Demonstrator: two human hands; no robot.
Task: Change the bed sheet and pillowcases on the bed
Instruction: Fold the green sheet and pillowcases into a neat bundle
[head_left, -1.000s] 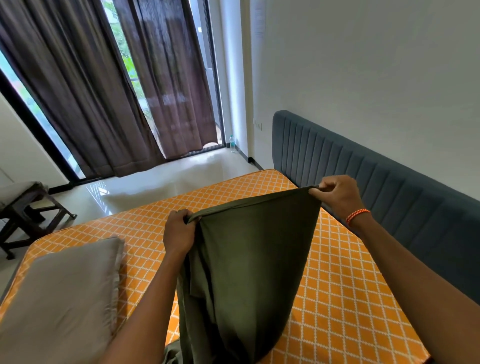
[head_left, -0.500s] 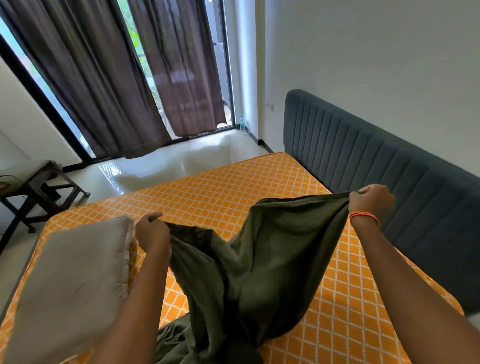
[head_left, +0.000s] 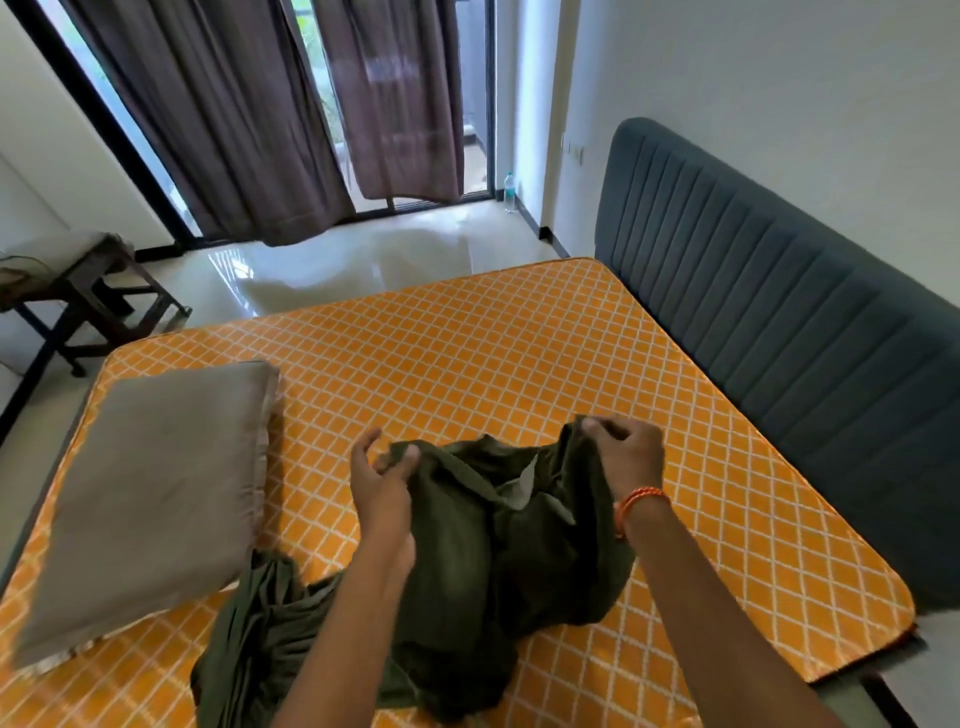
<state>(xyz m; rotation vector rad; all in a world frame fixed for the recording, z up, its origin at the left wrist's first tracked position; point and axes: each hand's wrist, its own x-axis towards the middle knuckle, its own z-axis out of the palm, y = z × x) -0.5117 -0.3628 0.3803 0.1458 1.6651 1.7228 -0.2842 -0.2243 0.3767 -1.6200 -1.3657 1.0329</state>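
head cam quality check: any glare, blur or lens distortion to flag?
Head view: daylight through the brown curtains throws glare on the glossy white floor; the wide-angle lens bows the ribbed blue-grey headboard and the orange lattice-pattern mattress edges; the left hand and right hand on the dark green cloth look slightly soft, edges smeared.

- Open mattress (head_left: 467, 364) from 11 to 1 o'clock beyond the green cloth (head_left: 467, 561).
- Blocked at 9 o'clock by pillow (head_left: 150, 493), just beside the cloth.
- Walled off at 2 o'clock by headboard (head_left: 779, 312).
- Clear strip of mattress between cloth and headboard.
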